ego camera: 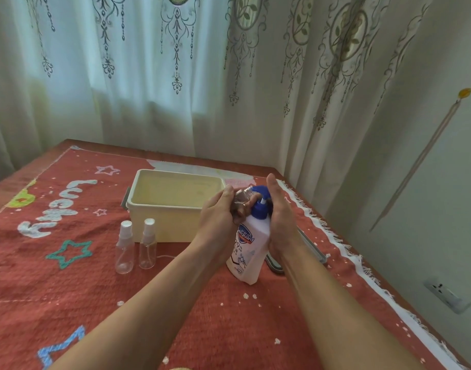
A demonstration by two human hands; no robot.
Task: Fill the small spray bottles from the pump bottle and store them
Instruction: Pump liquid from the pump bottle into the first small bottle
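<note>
Head view: the left hand has its fingers grasping 1 small clear bottle, held at the blue nozzle of the pump bottle. The right hand is cupped on the pump bottle; its fingers are hidden, so I cannot tell their state. 2 capped spray bottles stand on the desk and look empty. The cream box holds none, so I judge filling has only begun.

Our left forearm and right forearm rise from the bottom of the frame and meet right of centre. Our left hand curls its fingers round a small clear bottle. Our right hand stands edge-on, thumb straight up, palm against the blue pump; its fingers are hidden.
</note>
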